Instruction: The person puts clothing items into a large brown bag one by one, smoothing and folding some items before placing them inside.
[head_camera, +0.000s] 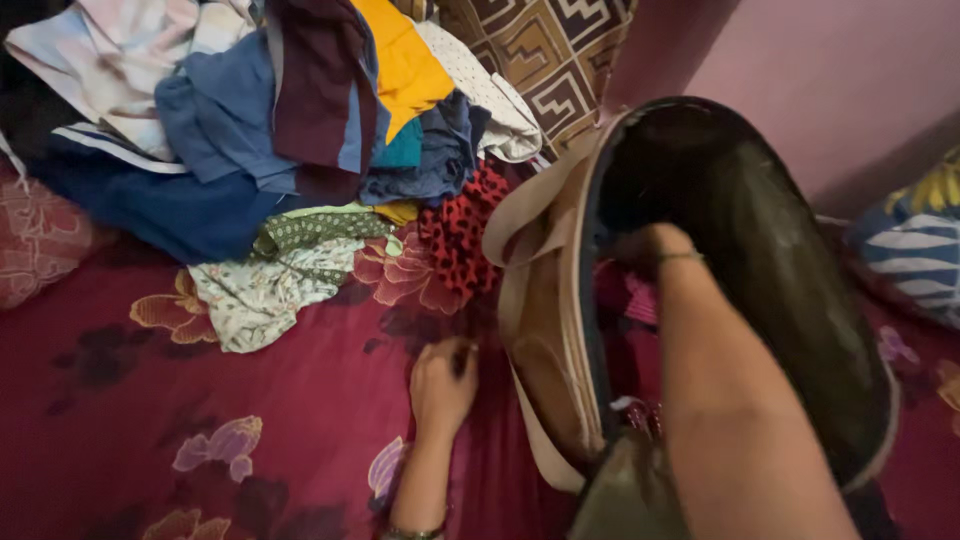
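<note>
1. A bed (150, 440) covered with a dark red sheet printed with large flowers fills the view, with a pink wall (830, 80) behind it on the right.
2. A pile of clothes (270, 120) lies at the top left of the bed: blue, maroon, yellow, white and pale patterned pieces, with a red spotted cloth (460, 235) at its right edge.
3. A brown cushion with a pale geometric pattern (545, 60) leans behind the pile, and a blue striped pillow (915, 250) sits at the far right.
4. A bag (760, 270), tan outside with a dark lining, stands open on the bed to the right of the pile, its mouth turned toward the camera.
5. The right hand (640, 250) reaches inside the bag's opening, a thin bracelet on the wrist; its fingers are hidden in the dark interior, so I cannot tell whether they grip anything.
6. The left hand (443, 385) rests on the sheet just beside the bag's tan edge, fingers curled loosely and holding nothing.
7. Something pink shows inside the bag below the right wrist, too dim to make out.
</note>
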